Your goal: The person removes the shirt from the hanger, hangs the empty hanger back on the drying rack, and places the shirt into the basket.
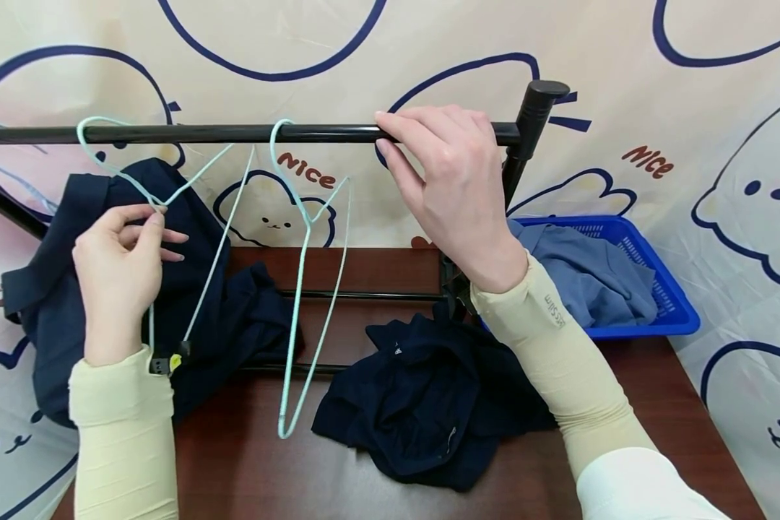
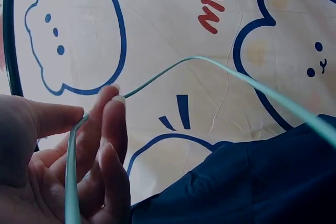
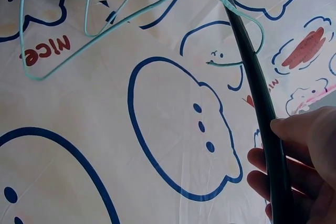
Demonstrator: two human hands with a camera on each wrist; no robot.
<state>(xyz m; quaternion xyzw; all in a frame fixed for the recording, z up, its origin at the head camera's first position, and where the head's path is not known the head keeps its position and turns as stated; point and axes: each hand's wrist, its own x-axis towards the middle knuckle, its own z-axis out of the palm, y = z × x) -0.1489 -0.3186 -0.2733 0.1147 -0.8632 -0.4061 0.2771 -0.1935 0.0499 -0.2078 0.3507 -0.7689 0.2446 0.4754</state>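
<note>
My left hand (image 1: 120, 271) pinches a mint-green wire hanger (image 1: 198, 174) at its neck, between thumb and fingertips. The hook of that hanger lies over the black rack bar (image 1: 234, 134). Near the bar's right end, my right hand (image 1: 451, 180) grips it, thumb on one side and fingers on the other in the right wrist view. Between the hands a second mint hanger (image 1: 292, 339) hangs bare. Behind my left hand is a navy garment (image 1: 58, 289), its upper attachment partly hidden. Another navy garment (image 1: 403, 404) lies crumpled on the table (image 1: 247, 455).
At the right stands a blue basket (image 1: 679, 325) with a grey-blue cloth (image 1: 585, 267) inside. A pale blue hanger (image 1: 19, 177) hooks over the bar at far left. The rack's upright post (image 1: 526, 137) rises at the right. Behind everything hangs a printed curtain (image 1: 624, 94).
</note>
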